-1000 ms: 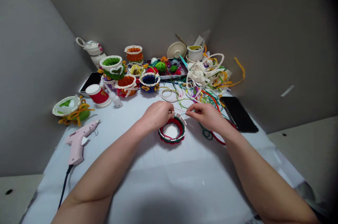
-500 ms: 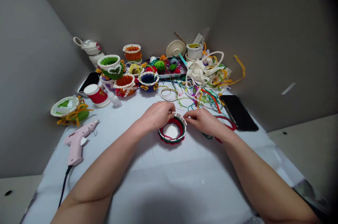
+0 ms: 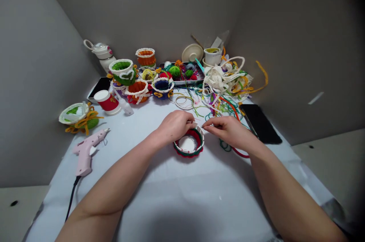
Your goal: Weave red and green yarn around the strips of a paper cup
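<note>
A small round woven basket [image 3: 188, 153] with red and green yarn around white upright strips sits in front of me on the table. My left hand [image 3: 179, 124] grips its far left rim, fingers closed over the white strips. Just off the far right rim, my right hand [image 3: 225, 129] pinches a thin dark strand that looks like yarn; its full run is hard to see. Green yarn [image 3: 225, 145] and red yarn [image 3: 240, 153] lie looped below my right wrist.
A pink glue gun [image 3: 87, 150] lies at left. Finished yarn baskets [image 3: 137, 89], a red paper cup [image 3: 107, 102] and a white bottle [image 3: 104, 55] stand behind. A tray [image 3: 182, 82] holds yarn balls. Tangled cords [image 3: 225, 78] and a black phone [image 3: 261, 124] are at right.
My right hand has drawn a little away from the basket's rim to the right. My left hand keeps its grip. The whole view has shifted slightly.
</note>
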`<state>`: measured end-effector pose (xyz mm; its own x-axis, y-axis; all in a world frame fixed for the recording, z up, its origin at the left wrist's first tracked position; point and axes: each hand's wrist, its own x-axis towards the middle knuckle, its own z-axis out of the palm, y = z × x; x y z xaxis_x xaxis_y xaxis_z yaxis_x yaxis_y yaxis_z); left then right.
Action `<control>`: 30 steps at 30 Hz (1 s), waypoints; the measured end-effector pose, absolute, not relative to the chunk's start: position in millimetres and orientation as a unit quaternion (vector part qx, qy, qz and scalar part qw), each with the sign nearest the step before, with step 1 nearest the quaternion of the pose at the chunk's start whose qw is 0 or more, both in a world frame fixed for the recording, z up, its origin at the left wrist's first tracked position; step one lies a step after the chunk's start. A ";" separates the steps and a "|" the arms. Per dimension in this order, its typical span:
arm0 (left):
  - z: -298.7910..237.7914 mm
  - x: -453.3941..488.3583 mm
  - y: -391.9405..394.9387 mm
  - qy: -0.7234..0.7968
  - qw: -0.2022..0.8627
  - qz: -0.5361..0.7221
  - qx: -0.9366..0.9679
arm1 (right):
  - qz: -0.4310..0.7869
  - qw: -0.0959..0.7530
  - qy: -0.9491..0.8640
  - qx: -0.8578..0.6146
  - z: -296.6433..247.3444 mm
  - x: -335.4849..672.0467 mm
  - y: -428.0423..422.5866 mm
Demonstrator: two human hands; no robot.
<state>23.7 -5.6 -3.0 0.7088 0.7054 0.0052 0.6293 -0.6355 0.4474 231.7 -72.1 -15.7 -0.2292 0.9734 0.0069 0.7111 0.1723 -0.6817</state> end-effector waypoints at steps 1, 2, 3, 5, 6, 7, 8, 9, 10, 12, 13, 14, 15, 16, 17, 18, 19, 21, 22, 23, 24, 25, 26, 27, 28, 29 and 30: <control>-2.8 24.0 -6.2 0.372 0.207 0.087 0.901 | 0.285 0.243 -0.725 -0.578 -14.0 231.4 -73.2; -2.6 24.4 -7.0 0.373 0.204 0.084 0.901 | 0.282 0.257 -0.719 -0.581 -12.7 230.1 -73.9; -2.5 24.8 -7.7 0.373 0.200 0.083 0.902 | 0.279 0.271 -0.713 -0.583 -11.9 227.9 -74.3; -2.2 25.7 -9.2 0.374 0.191 0.081 0.904 | 0.274 0.299 -0.703 -0.584 -11.5 221.0 -74.2; -1.9 26.2 -9.8 0.375 0.185 0.079 0.905 | 0.272 0.311 -0.700 -0.583 -11.7 217.0 -73.9; -1.4 26.6 -10.4 0.375 0.180 0.077 0.906 | 0.268 0.321 -0.699 -0.579 -12.0 213.1 -73.6; -0.9 26.8 -10.8 0.375 0.177 0.075 0.907 | 0.263 0.327 -0.703 -0.574 -12.2 209.8 -73.3; -0.3 27.0 -11.1 0.375 0.175 0.073 0.907 | 0.252 0.329 -0.713 -0.566 -12.0 207.3 -73.3; 0.1 27.1 -11.2 0.375 0.174 0.071 0.908 | 0.239 0.326 -0.729 -0.553 -11.3 206.1 -73.4; 0.4 26.9 -11.1 0.375 0.173 0.070 0.908 | 0.209 0.298 -0.775 -0.517 -8.4 207.9 -74.5; 0.2 26.7 -10.8 0.377 0.174 0.071 0.907 | 0.197 0.279 -0.796 -0.499 -6.4 210.9 -75.4; -0.2 26.4 -10.5 0.378 0.175 0.073 0.906 | 0.189 0.262 -0.813 -0.485 -4.3 215.0 -76.4; -0.8 26.2 -10.1 0.380 0.176 0.077 0.905 | 0.185 0.249 -0.822 -0.478 -2.4 219.8 -77.4; -1.3 25.9 -9.8 0.381 0.178 0.081 0.904 | 0.185 0.243 -0.825 -0.476 -0.9 224.9 -78.2; -1.7 25.7 -9.4 0.382 0.180 0.084 0.903 | 0.188 0.239 -0.824 -0.478 0.0 229.8 -78.8; -1.8 25.6 -9.2 0.382 0.183 0.085 0.902 | 0.193 0.239 -0.822 -0.480 0.4 234.1 -79.0; -1.6 25.4 -9.0 0.384 0.184 0.085 0.901 | 0.197 0.239 -0.820 -0.482 0.3 237.6 -78.8; -0.7 25.2 -8.7 0.388 0.188 0.084 0.899 | 0.204 0.242 -0.816 -0.483 -0.8 241.9 -77.5; 0.0 25.1 -8.7 0.390 0.190 0.082 0.898 | 0.208 0.245 -0.814 -0.483 -1.6 242.9 -76.4; 0.5 24.9 -8.6 0.390 0.191 0.080 0.897 | 0.212 0.249 -0.812 -0.484 -2.4 243.4 -75.3; 0.9 24.7 -8.6 0.390 0.192 0.080 0.897 | 0.216 0.253 -0.809 -0.484 -3.0 243.7 -74.0; 1.0 24.6 -8.5 0.387 0.193 0.079 0.898 | 0.220 0.259 -0.806 -0.485 -3.6 244.0 -72.8; 0.9 24.4 -8.5 0.384 0.193 0.078 0.899 | 0.223 0.264 -0.802 -0.487 -4.2 244.4 -71.6; 0.5 24.2 -8.4 0.382 0.192 0.078 0.901 | 0.227 0.272 -0.798 -0.488 -4.7 245.0 -70.4; 0.0 24.1 -8.2 0.379 0.191 0.078 0.902 | 0.232 0.278 -0.794 -0.488 -5.4 245.8 -69.3; -0.7 24.1 -8.1 0.378 0.188 0.078 0.903 | 0.237 0.284 -0.790 -0.489 -6.3 246.7 -68.3; -1.3 24.2 -7.9 0.377 0.186 0.078 0.904 | 0.243 0.286 -0.786 -0.491 -7.5 247.6 -67.3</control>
